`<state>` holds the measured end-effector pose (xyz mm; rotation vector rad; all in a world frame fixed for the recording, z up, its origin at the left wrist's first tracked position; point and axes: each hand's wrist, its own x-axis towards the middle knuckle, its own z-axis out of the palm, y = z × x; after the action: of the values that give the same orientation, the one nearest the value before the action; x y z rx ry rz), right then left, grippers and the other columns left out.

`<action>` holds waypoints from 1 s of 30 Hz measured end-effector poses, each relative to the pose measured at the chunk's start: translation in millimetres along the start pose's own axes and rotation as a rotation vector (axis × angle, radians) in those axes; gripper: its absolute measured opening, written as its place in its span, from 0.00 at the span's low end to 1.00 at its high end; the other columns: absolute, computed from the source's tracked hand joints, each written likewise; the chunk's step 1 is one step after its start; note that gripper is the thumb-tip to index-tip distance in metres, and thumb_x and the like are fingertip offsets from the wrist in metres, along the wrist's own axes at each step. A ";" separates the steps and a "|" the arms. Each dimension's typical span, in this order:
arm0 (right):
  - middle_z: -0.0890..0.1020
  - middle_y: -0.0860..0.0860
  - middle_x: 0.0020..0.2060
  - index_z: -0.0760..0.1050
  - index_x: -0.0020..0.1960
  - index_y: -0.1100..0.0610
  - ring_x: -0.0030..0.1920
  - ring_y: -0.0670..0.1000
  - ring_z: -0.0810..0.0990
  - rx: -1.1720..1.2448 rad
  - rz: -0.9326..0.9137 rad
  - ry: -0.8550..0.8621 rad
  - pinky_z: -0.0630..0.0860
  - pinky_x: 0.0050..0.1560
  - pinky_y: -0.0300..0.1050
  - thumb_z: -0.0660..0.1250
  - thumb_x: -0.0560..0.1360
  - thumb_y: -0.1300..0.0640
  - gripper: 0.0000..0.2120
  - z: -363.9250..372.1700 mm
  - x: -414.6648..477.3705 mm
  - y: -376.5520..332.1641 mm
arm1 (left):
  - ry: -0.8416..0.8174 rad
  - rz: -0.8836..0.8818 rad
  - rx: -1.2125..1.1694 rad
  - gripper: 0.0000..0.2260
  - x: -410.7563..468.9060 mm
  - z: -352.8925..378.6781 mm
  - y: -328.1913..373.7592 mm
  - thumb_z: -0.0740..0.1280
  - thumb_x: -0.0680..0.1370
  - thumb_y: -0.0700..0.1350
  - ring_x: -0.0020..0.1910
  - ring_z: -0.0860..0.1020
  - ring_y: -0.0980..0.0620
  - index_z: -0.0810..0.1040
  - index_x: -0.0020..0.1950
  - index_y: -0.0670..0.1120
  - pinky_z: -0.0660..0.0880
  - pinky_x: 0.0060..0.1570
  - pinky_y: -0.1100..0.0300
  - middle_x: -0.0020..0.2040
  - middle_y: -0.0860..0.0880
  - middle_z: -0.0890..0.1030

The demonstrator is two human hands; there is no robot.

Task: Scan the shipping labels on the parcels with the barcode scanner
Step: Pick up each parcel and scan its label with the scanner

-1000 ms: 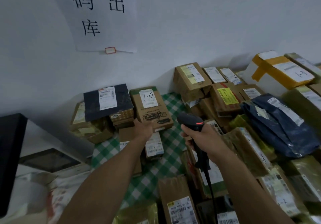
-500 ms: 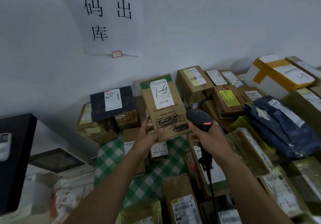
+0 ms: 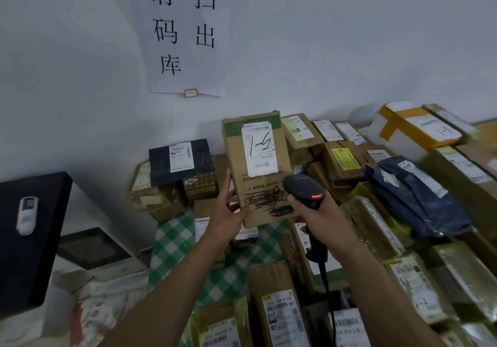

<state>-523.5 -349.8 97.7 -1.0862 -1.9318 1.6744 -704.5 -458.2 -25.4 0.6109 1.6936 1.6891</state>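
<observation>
Parcel (image 3: 256,182) now higher, upright in left hand (image 3: 228,213) fingers; barcode scanner (image 3: 304,189) in right hand (image 3: 321,219) fingers.

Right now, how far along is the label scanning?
Done: no scanned pile can be told apart. In hand: the left hand holds up a cardboard box, shipping label showing; the right hand grips the barcode scanner in front of it. Remaining: many labelled parcels around.

Packed edge to edge across centre and right of frame with taped parcels (image 3: 344,163) and a dark blue mailer bag (image 3: 414,198). Passable only along the green-checked tablecloth (image 3: 172,241) strip at lower centre. Blocked at left by a black box (image 3: 35,266), at centre by the carton (image 3: 258,163) held upright just beside the scanner (image 3: 304,190). Open above the stacks, along the white wall (image 3: 349,50).
</observation>
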 end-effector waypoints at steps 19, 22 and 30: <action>0.85 0.52 0.36 0.81 0.56 0.46 0.29 0.46 0.79 -0.054 0.027 -0.166 0.74 0.34 0.44 0.71 0.82 0.53 0.04 11.8 -41.5 -18.8 | 0.115 -0.046 0.193 0.47 -9.4 -7.3 -11.7 0.75 0.77 0.35 0.72 0.70 0.55 0.51 0.84 0.59 0.70 0.73 0.45 0.72 0.53 0.75; 0.84 0.53 0.36 0.81 0.58 0.48 0.29 0.47 0.78 -0.072 0.035 -0.185 0.75 0.36 0.46 0.71 0.82 0.52 0.06 11.0 -42.3 -17.3 | 0.113 -0.041 0.204 0.46 -10.6 -7.5 -9.0 0.74 0.77 0.35 0.72 0.69 0.56 0.51 0.84 0.59 0.69 0.74 0.46 0.73 0.52 0.74; 0.84 0.53 0.36 0.80 0.59 0.47 0.28 0.47 0.78 -0.065 0.035 -0.205 0.74 0.36 0.46 0.71 0.81 0.51 0.07 11.2 -39.6 -17.5 | 0.123 -0.056 0.231 0.47 -8.6 -10.6 -14.1 0.75 0.77 0.36 0.75 0.68 0.52 0.49 0.84 0.60 0.69 0.74 0.43 0.75 0.52 0.73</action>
<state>-511.5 -386.7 120.0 -1.0112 -2.1182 1.8158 -704.6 -472.5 -38.9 0.5683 1.9929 1.5312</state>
